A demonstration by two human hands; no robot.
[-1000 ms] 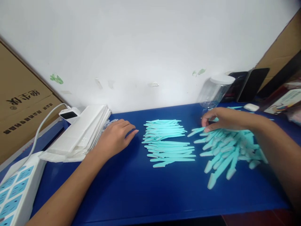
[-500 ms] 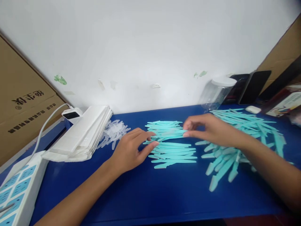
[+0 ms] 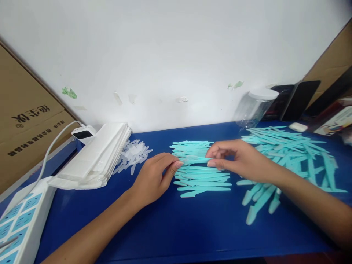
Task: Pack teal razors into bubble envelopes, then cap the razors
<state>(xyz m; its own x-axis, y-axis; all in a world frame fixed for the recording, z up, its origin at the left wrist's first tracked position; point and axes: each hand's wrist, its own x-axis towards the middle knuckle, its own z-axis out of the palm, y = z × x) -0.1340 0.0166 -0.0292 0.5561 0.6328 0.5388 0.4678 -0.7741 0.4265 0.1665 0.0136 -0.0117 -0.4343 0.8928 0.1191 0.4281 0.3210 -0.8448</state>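
Note:
Between my two hands is a teal eyebrow razor [image 3: 195,160], held level above a row of similar razors [image 3: 203,179]. My left hand [image 3: 156,176] is closed, thumb and forefinger pinching its left end. At the other end, the thumb and fingers of my right hand [image 3: 238,160] are closed on it. Whether a small clear piece sits at the left fingertips cannot be made out. The razors in the row lie side by side, behind and in front of the held one. A loose heap of razors [image 3: 291,154] spreads partly under my right forearm.
Small translucent blade covers [image 3: 134,153] lie piled left of the row, beside a stack of white sleeves [image 3: 90,157]. A power strip [image 3: 24,216] stands at the left edge. A clear jar [image 3: 254,108], phone [image 3: 301,101] and white case [image 3: 298,127] stand at the back right.
My right hand has moved left along the row, nearer my left hand. My left thumb and forefinger have come together on the razor's end.

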